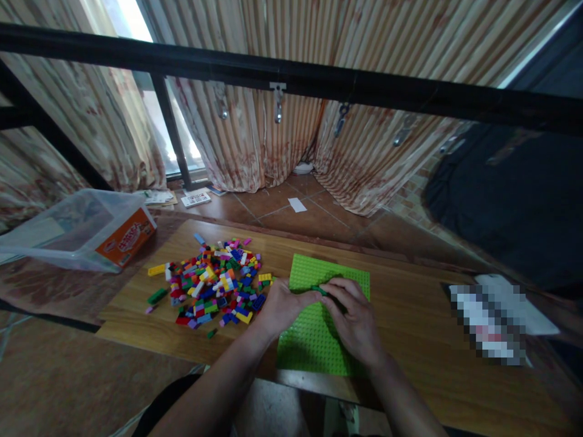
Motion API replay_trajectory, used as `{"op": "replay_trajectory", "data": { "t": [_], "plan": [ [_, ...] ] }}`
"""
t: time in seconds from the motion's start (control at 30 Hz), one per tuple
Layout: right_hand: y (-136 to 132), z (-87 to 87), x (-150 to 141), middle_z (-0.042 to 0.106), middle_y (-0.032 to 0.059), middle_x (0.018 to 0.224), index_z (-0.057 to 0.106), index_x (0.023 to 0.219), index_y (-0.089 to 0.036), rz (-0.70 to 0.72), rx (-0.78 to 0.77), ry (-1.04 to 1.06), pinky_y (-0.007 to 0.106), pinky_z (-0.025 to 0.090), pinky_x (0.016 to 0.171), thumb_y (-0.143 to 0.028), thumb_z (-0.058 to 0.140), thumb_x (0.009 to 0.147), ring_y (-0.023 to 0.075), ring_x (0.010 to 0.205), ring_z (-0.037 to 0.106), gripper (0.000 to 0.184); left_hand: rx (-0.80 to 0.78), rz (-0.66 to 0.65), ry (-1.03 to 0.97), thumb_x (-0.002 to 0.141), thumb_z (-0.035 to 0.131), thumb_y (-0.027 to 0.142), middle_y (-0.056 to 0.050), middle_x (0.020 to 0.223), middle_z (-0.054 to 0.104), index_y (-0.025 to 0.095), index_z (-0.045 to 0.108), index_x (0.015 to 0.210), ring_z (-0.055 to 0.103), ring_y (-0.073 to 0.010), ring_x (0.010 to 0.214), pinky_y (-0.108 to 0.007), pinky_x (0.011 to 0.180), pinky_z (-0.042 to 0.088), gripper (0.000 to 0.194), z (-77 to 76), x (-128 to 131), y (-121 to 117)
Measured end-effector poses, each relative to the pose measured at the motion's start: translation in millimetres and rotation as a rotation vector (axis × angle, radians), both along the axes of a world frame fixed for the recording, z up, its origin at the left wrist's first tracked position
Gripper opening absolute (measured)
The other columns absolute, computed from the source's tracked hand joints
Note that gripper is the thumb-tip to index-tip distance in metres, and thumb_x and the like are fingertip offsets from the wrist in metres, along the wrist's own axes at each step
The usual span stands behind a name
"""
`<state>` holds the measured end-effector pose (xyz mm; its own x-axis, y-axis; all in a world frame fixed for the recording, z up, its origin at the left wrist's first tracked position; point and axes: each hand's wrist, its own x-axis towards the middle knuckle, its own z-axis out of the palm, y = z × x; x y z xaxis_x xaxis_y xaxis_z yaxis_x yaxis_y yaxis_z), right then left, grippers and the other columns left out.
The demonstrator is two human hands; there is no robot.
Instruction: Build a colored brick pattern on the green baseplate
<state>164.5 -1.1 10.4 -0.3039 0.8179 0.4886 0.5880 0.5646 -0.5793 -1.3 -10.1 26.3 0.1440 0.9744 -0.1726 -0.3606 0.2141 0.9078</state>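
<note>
A light green studded baseplate (pixel 314 346) lies on the wooden table. Over its upper half, a small dark green brick (pixel 319 290) sits between the fingertips of both hands. My left hand (pixel 283 306) comes in from the left, its thumb stretched to the brick and its fingers closed. From the other side, my right hand (pixel 353 315) pinches the brick with curled fingers. Whether the brick touches the plate's studs is hidden. Just left of my left hand spreads a pile of loose colored bricks (pixel 214 285).
A clear plastic bin (pixel 68 243) with an orange label stands left of the wooden table (pixel 410 340). A partly blurred booklet (pixel 489 328) and a white sheet (pixel 523 306) lie at the right. A black metal bar (pixel 319 79) with hooks crosses above, in front of striped curtains (pixel 255 133).
</note>
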Motion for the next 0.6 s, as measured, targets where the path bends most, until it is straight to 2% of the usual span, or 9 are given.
{"op": "replay_trajectory", "data": {
  "t": [0.13, 0.33, 0.5, 0.6],
  "plan": [
    [0.5, -1.8, -0.5, 0.063, 0.0059, 0.103, 0.066, 0.105, -0.027, 0.015, -0.016, -0.005, 0.039, 0.049, 0.087, -0.031, 0.053, 0.091, 0.0209, 0.1, 0.057, 0.02, -0.016, 0.02, -0.004, 0.061, 0.08, 0.036, -0.003, 0.071, 0.072, 0.012, 0.074, 0.089, 0.06, -0.0141, 0.055, -0.025, 0.052, 0.047, 0.037, -2.4, 2.7, 0.3],
    [6.0, -9.0, 1.0, 0.063, 0.0061, 0.104, 0.067, 0.103, -0.025, -0.023, -0.092, -0.032, 0.039, 0.049, 0.088, -0.03, 0.052, 0.091, 0.0219, 0.101, 0.057, 0.02, -0.022, 0.044, 0.041, 0.065, 0.076, 0.035, -0.004, 0.078, 0.073, 0.013, 0.073, 0.089, 0.065, -0.0167, 0.063, -0.027, 0.059, 0.05, 0.033, -21.4, 7.5, 5.7],
    [11.6, -12.6, 1.6, 0.063, 0.0061, 0.103, 0.067, 0.1, -0.023, -0.027, -0.175, -0.121, 0.038, 0.047, 0.088, -0.027, 0.052, 0.09, 0.0218, 0.099, 0.057, 0.018, -0.012, 0.045, 0.215, 0.071, 0.069, 0.035, -0.004, 0.078, 0.072, 0.013, 0.069, 0.088, 0.064, -0.016, 0.063, -0.026, 0.059, 0.051, 0.028, -33.0, 3.5, 12.0],
    [14.5, -15.4, 0.4, 0.063, 0.0052, 0.099, 0.067, 0.097, -0.024, -0.029, -0.201, -0.203, 0.038, 0.046, 0.088, -0.025, 0.053, 0.089, 0.0212, 0.097, 0.057, 0.017, 0.03, 0.136, 0.391, 0.074, 0.065, 0.03, -0.004, 0.081, 0.071, 0.013, 0.063, 0.095, 0.065, -0.0159, 0.067, -0.026, 0.062, 0.051, 0.027, -39.3, 0.2, 16.3]
  ]
}}
